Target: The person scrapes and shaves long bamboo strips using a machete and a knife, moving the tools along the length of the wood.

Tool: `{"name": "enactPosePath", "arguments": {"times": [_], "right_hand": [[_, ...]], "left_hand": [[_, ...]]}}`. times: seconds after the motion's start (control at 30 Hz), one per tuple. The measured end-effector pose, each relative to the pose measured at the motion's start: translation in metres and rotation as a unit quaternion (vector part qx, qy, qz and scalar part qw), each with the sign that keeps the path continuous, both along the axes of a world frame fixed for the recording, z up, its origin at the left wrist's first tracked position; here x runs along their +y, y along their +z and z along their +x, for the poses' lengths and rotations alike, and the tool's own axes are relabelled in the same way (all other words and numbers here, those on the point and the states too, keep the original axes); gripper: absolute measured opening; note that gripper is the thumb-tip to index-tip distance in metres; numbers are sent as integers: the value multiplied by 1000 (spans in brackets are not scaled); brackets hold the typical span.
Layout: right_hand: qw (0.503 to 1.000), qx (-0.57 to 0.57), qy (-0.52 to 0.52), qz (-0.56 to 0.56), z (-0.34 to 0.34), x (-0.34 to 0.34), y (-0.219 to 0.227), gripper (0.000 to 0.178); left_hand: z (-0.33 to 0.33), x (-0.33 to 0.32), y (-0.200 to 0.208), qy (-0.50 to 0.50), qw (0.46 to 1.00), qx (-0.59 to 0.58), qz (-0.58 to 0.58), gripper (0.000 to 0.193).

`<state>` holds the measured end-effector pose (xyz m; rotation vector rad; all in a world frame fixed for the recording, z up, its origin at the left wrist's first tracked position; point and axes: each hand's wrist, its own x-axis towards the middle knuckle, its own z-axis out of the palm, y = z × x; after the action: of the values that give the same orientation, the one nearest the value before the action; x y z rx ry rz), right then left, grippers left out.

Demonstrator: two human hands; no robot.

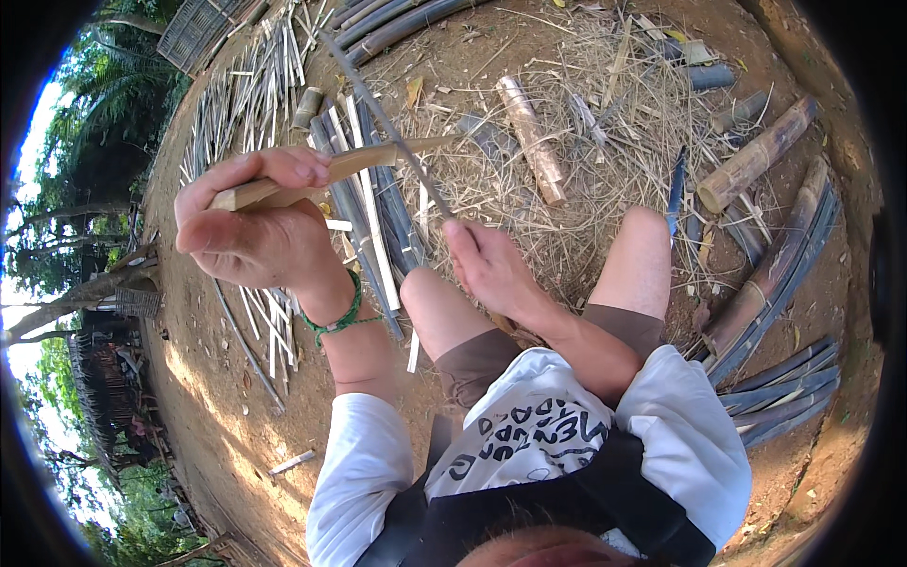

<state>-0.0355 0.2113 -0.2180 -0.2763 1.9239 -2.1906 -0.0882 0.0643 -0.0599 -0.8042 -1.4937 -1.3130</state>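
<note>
My left hand is raised at the left, fingers curled round a split piece of bamboo. The piece points right and narrows to a thin tip. In my right hand, above my knees, is a long, narrow knife, its handle hidden in my fist. The blade slants up and to the left, and it crosses the bamboo piece in this view. Whether the edge touches the bamboo, I cannot tell.
Bamboo shavings cover the ground ahead. A short bamboo log lies among them. Split bamboo strips lie beyond my left knee. A saw is beside my right knee, and thicker bamboo poles lie at the right.
</note>
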Motion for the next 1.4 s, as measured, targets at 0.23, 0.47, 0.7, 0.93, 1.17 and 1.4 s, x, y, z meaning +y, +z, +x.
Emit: {"name": "enactPosePath", "arguments": {"times": [0.23, 0.47, 0.7, 0.93, 1.17, 1.4], "right_hand": [[993, -83, -18, 78, -33, -2, -91, 40], [995, 94, 38, -17, -19, -5, -3, 52], [975, -122, -6, 187, -74, -12, -140, 68], [987, 146, -19, 59, -31, -23, -67, 59], [949, -206, 34, 237, -84, -16, -197, 70], [969, -109, 24, 220, 8, 15, -175, 71]], "left_hand": [[-9, 24, 4, -13, 999, -13, 31, 66], [-5, -1, 3, -1, 999, -7, 46, 65], [-9, -4, 6, -39, 999, -9, 34, 67], [-22, -8, 27, 50, 997, -29, 46, 67], [-14, -15, 50, 51, 998, -34, 27, 66], [65, -66, 139, -1, 998, -26, 50, 65]]}}
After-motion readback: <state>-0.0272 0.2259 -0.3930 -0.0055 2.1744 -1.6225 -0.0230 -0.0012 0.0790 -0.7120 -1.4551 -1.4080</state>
